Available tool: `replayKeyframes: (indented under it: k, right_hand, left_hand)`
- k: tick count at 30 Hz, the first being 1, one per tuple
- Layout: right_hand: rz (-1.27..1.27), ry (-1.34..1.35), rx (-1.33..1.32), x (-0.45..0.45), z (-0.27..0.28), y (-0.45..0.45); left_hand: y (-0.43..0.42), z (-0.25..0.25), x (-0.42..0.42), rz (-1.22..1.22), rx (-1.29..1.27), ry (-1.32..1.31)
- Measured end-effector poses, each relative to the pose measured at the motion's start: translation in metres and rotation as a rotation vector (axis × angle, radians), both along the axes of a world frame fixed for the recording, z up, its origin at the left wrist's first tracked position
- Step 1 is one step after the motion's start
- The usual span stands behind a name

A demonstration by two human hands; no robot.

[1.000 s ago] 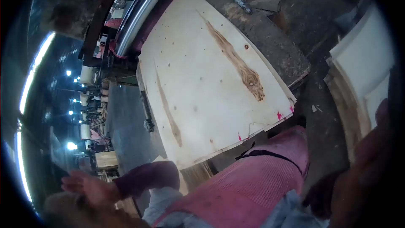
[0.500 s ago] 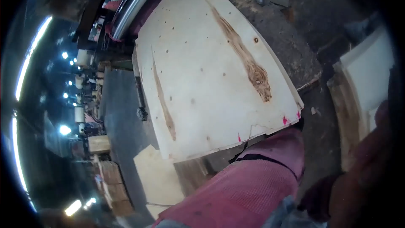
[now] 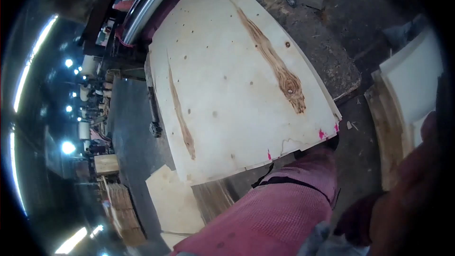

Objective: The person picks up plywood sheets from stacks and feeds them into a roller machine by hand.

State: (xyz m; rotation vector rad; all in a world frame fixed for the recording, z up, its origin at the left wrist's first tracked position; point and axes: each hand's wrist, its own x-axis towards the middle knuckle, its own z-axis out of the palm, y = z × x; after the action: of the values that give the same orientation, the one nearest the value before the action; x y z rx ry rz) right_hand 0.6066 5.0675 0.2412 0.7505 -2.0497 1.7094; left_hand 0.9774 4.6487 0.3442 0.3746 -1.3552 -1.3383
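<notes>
A pale wood veneer sheet [image 3: 218, 90] with brown knot streaks and pink marks along its near edge fills the middle of the head view. More sheet edges show under its right side and near corner. An arm in a pink woven sleeve [image 3: 279, 199] with a black band reaches up from the bottom to that corner; by its direction I take it as my left arm. My left hand is hidden in the dark at the sheet edge, so its grip does not show. I cannot identify my right hand.
A shiny metal roller [image 3: 154, 4] lies beyond the far left edge of the sheet. More veneer sheets [image 3: 173, 204] lie lower left, and another stack [image 3: 412, 76] stands at the right. A blurred brown shape [image 3: 403, 199] is close to the camera. Stacked wood [image 3: 125, 208] is farther off.
The view has turned slightly, moving the background a little left. The pink sleeve has shifted slightly down and left. The sheet stays nearly in place.
</notes>
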Motion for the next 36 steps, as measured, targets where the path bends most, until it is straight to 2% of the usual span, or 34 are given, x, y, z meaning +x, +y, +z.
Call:
replayKeyframes:
  k: [4, 9, 12, 14, 17, 19, 22, 25, 27, 30, 34, 36]
  right_hand:
    - [0.017, 0.037, -0.029, 0.003, 0.013, -0.001]
    - [0.056, 0.132, -0.111, -0.008, 0.059, -0.004]
    - [0.081, 0.304, -0.186, -0.008, 0.106, -0.007]
    - [0.099, 0.448, -0.245, -0.007, 0.148, -0.011]
    - [0.141, 0.686, -0.332, 0.0, 0.225, -0.015]
    - [0.177, 0.838, -0.38, 0.013, 0.276, -0.017]
    - [0.213, 1.045, -0.401, 0.036, 0.336, -0.027]
    - [0.223, 1.288, -0.308, 0.06, 0.348, -0.05]
    - [0.224, 1.327, -0.276, 0.059, 0.345, -0.069]
    - [0.335, 1.32, -0.204, 0.049, 0.34, -0.099]
    - [0.427, 1.325, -0.173, 0.046, 0.321, -0.124]
    - [0.461, 1.329, -0.18, 0.042, 0.316, -0.126]
  left_hand:
    - [0.008, 0.093, 0.005, 0.139, -0.226, -0.038]
    - [0.043, 0.204, 0.031, 0.384, -0.461, -0.103]
    - [0.053, 0.214, 0.069, 0.481, -0.459, -0.122]
    - [0.049, 0.192, 0.097, 0.506, -0.378, -0.162]
    - [0.031, 0.111, 0.125, 0.446, -0.134, -0.314]
    - [0.014, 0.021, 0.139, 0.347, 0.07, -0.474]
    - [-0.005, -0.166, 0.135, 0.096, 0.31, -0.804]
    - [-0.008, -0.362, 0.063, -0.234, 0.305, -1.123]
    - [0.003, -0.423, 0.048, -0.323, 0.233, -1.301]
    - [0.053, -0.494, 0.086, -0.442, -0.031, -1.466]
    - [0.1, -0.552, 0.126, -0.543, -0.44, -1.526]
    - [0.133, -0.563, 0.124, -0.465, -0.761, -1.442]
